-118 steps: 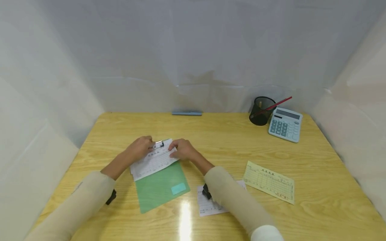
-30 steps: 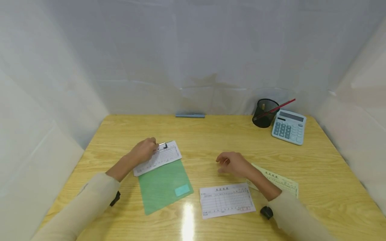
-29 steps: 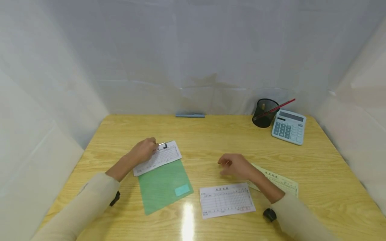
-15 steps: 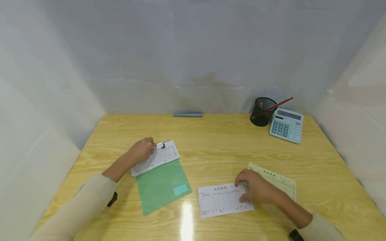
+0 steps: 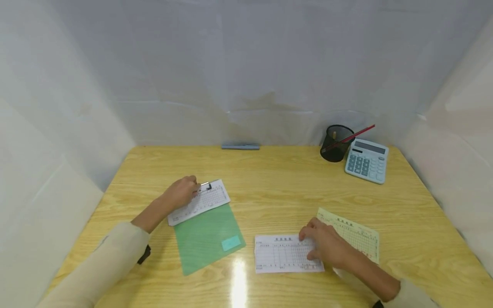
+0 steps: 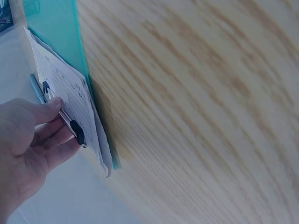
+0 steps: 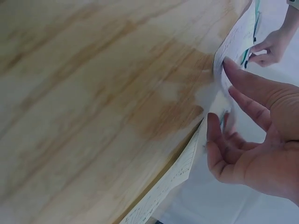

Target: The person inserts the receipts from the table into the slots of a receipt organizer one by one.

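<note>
On the left of the table lies a green clipboard [image 5: 206,237] with a light blue label. White printed forms [image 5: 200,206] cover its upper part, under a metal wire clip with black ends [image 5: 209,186]. My left hand [image 5: 180,193] pinches this clip between thumb and fingers; the left wrist view shows the forms' edges slightly spread. To the right, a white printed form [image 5: 275,256] lies lengthwise. My right hand [image 5: 327,244] grips its right end, index finger at the top edge and thumb [image 7: 243,77] at the side. A yellow form [image 5: 356,235] is partly behind the right hand.
A blue pen [image 5: 240,146] lies along the table's back edge. At the back right stand a black mesh pen cup [image 5: 334,149] with a red pencil [image 5: 358,131] and a light blue calculator [image 5: 367,162]. White sheeting [image 5: 246,72] surrounds the table.
My right hand has left the clipboard's forms, moved right and down, and taken hold of the loose white form, which has turned slightly. My left hand stays at the clip.
</note>
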The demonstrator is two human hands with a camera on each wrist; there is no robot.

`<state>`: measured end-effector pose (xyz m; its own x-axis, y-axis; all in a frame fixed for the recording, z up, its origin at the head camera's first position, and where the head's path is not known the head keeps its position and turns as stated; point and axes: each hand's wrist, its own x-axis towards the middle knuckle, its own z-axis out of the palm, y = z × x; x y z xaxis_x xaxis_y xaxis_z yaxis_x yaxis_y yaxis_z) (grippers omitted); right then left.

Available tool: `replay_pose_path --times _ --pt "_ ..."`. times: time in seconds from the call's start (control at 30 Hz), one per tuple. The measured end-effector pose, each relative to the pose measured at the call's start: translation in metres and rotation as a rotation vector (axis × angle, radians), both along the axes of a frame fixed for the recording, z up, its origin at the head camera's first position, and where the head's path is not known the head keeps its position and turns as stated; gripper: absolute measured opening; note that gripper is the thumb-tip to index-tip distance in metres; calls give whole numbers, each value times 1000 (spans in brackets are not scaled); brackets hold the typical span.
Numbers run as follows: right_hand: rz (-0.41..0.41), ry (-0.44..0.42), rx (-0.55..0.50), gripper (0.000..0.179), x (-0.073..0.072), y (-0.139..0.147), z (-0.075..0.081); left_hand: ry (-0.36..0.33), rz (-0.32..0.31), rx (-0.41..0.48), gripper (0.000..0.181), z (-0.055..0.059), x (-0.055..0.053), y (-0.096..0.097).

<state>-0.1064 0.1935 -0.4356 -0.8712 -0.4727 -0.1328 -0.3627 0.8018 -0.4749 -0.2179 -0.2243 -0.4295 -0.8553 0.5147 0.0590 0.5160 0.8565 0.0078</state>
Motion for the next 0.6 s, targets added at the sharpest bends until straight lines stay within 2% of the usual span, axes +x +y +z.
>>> replay_pose_path --times 0.27,0.4,0.6 --pt "-130 46 -14 36 7 -6 -3 -13 10 -12 22 1 0 2" --pt "-192 46 -54 33 12 -10 -5 -24 21 -15 21 2 0 2" --pt "-217 35 -149 22 20 -11 -8 -3 10 -40 21 0 0 1"
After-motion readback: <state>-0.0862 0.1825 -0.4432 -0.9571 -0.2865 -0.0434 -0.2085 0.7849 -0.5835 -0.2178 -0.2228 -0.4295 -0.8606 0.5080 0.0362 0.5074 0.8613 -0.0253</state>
